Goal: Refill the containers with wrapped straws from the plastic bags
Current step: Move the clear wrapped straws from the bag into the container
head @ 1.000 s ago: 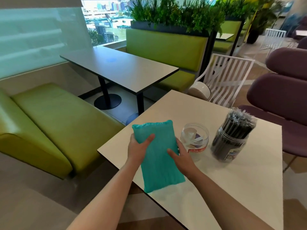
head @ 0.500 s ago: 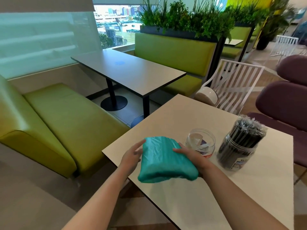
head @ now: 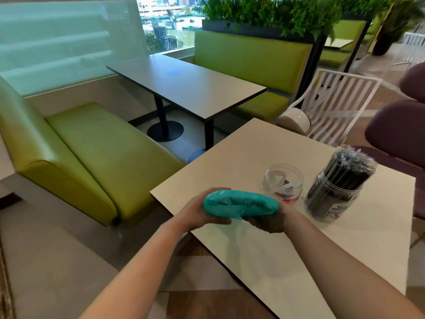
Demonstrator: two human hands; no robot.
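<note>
A teal plastic bag of straws (head: 240, 204) is held end-on above the near left corner of the cream table (head: 241, 155). My left hand (head: 200, 211) grips its left end, fingers curled over the top. My right hand (head: 268, 221) cups it from below on the right, largely in shadow. Behind the bag stands a small clear container (head: 283, 183), nearly empty. To its right a taller clear container (head: 338, 187) is packed with dark wrapped straws.
A green bench (head: 92, 143) runs along the left, with a dark table (head: 184, 86) beyond it. A white slatted chair (head: 333, 104) and purple chairs (head: 400, 134) stand past the far and right table edges.
The bag was lying flat with both hands on it; it has been lifted and turned so its end faces me. The view has shifted left and down.
</note>
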